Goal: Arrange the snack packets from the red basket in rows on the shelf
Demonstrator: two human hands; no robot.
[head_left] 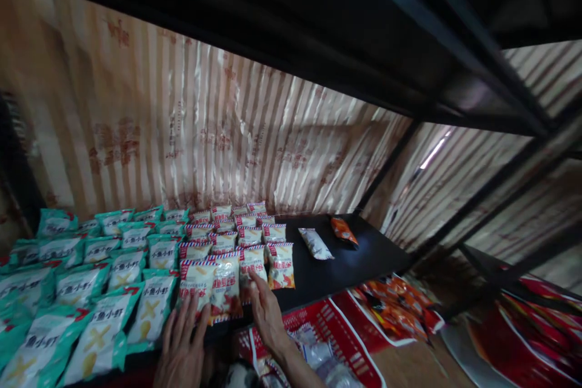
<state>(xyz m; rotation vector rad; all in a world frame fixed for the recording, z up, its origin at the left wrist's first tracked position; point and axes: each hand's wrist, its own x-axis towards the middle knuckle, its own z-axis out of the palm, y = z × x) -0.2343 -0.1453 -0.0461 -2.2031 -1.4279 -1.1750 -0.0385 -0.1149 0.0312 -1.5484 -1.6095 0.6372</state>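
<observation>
Rows of white snack bags with red and blue striped tops (225,282) stand on a black shelf (313,282). My left hand (184,336) has its fingers spread against the lower front of the nearest such bag. My right hand (265,309) reaches up beside it, its fingertips at the front of another striped bag (253,262); its fingers are extended. To the left are many teal and white bags (102,330). A silvery white packet (315,244) and an orange packet (344,231) lie apart on the shelf's right part.
Below the shelf, a red basket (334,330) holds clear-wrapped packets, and another red container (359,322) holds orange packets (395,306). More red packages (541,327) are at lower right. A dark upper shelf (273,66) hangs overhead, before a corrugated wall (236,133).
</observation>
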